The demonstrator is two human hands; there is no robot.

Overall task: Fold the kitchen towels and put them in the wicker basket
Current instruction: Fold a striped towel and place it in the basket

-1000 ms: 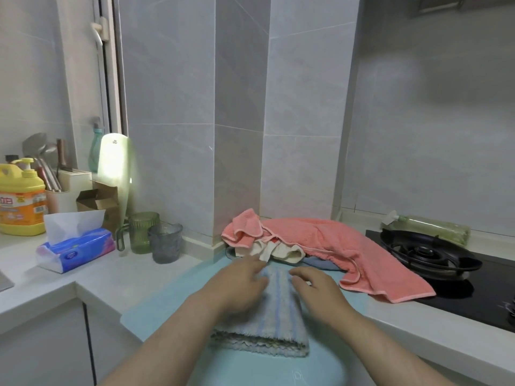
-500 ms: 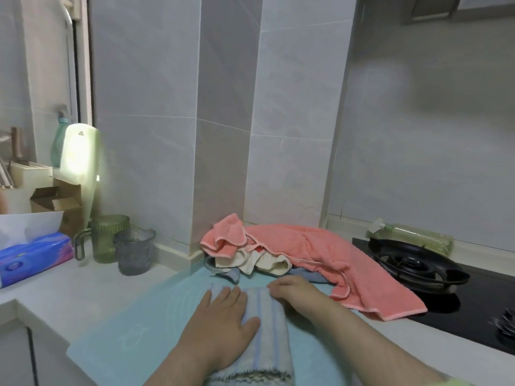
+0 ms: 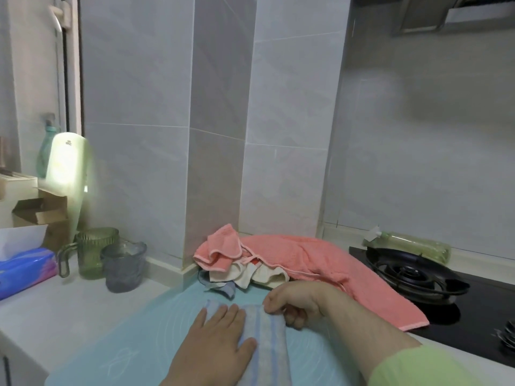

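The striped towel (image 3: 271,344) lies folded into a narrow strip on the teal mat (image 3: 139,330) that covers the front of the bench (image 3: 69,302). Its long axis runs from the person's body straight away toward the tiled wall, and its near end passes out of the bottom of the view. The left hand (image 3: 220,338) rests flat on the strip's left half, fingers straight and slightly spread, pinning it down. The right hand (image 3: 295,302) is at the far end, fingers curled over the far right corner and the thumb tucked beneath, so it appears to pinch that edge. The right hand is therefore the nearer one to the end that has to travel. The next fold likely brings that far end back along the long axis toward the body, while the left hand holds the near part in place. Just beyond the far end, a heap with a pink towel (image 3: 312,260) and a cream cloth (image 3: 245,277) waits unfolded, the pink one draping toward the stove (image 3: 412,274). The wicker basket is not in view, so which way the folded strip must go afterwards cannot be told.
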